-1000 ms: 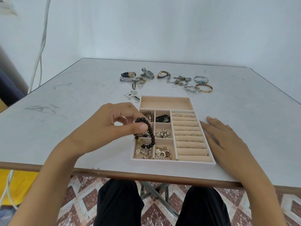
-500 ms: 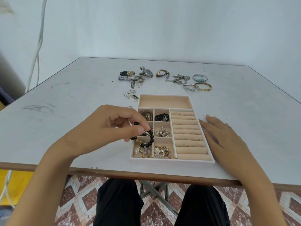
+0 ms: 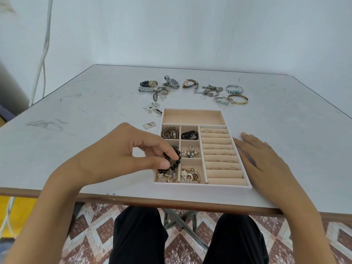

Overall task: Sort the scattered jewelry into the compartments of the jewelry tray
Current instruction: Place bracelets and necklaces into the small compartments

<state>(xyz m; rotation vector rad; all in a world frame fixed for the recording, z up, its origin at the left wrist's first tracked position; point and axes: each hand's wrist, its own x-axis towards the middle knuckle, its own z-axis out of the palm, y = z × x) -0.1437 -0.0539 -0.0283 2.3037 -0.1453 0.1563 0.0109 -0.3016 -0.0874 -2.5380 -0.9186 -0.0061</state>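
Though scuffed, white table before pale wall; left grip around bead bracelet, right grip flat.

White table — jewelry tray, scattered jewelry

No text, label, brand, number or sign could be read anywhere in the view. The dial of the silver watch, lying on the table, was too small to make out, as were the faces of the gold-cased watch and the brown-strapped watch on either side of it. The small silvery plate just beside the jewelry tray showed no legible marking, and the tray's own walls were plain.
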